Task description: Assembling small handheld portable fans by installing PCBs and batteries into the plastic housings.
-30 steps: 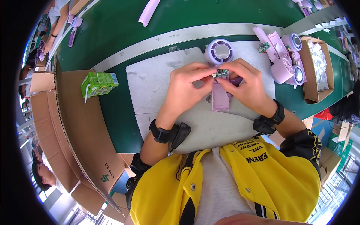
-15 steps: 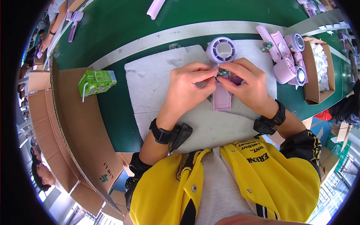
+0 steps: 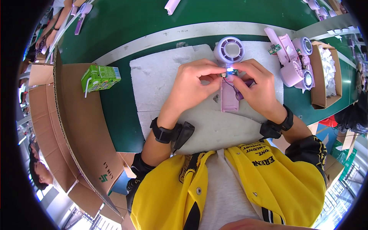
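Observation:
A small green circuit board (image 3: 232, 72) with a bright light glowing on it is pinched between the thumb and fingers of my right hand (image 3: 257, 80). My left hand (image 3: 197, 82) pinches at the board's left edge, where a small pale connector shows; a dark wire runs down from there. Beneath my hands lies a lilac handheld fan with a round head (image 3: 219, 53) and an opened handle (image 3: 230, 101). A dark purple cylindrical part (image 3: 240, 94) sits beside the handle, partly hidden by my right hand. A white foam sheet (image 3: 161, 82) is under the fan.
On the right are several lilac fan parts (image 3: 291, 73) and a cardboard box (image 3: 320, 97) of white pieces. A green drink carton (image 3: 100, 78) with a straw stands left, beside a large cardboard box (image 3: 82, 126). Another lilac part (image 3: 171, 7) lies beyond the pale rail (image 3: 161, 38).
A bright light has come on at the circuit board. My hands stay pinched on it and have shifted only slightly. The dark wire and purple cylindrical part show more now.

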{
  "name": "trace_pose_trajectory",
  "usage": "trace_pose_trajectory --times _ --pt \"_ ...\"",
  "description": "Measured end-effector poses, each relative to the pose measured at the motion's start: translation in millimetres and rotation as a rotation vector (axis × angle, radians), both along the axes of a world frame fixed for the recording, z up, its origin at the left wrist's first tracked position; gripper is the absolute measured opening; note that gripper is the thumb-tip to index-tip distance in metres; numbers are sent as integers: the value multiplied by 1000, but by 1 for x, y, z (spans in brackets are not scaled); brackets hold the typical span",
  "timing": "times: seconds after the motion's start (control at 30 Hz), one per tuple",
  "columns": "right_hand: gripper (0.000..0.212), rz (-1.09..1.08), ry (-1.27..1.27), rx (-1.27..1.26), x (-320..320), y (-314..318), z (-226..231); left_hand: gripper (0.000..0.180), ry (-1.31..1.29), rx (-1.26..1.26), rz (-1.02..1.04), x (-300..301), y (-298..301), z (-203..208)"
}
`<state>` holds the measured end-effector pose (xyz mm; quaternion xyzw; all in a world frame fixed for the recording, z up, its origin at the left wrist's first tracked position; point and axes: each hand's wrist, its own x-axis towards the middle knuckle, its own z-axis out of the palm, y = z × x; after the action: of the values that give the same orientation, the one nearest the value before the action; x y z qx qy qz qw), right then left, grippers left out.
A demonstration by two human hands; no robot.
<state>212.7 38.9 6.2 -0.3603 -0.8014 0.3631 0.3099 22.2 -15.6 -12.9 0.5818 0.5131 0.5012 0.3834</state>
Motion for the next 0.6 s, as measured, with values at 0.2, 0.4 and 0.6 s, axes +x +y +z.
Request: trace_pose_trajectory --times 0.2,0.4,0.6 --pt "26 12 -58 -40 5 0 6 38 -123 -184 -91 1 -1 2" --pt "24 41 -85 28 9 0 5 39 -141 -255 -141 1 0 6" --pt "23 50 -180 136 11 -1 10 37 -118 -272 -142 2 -1 7"
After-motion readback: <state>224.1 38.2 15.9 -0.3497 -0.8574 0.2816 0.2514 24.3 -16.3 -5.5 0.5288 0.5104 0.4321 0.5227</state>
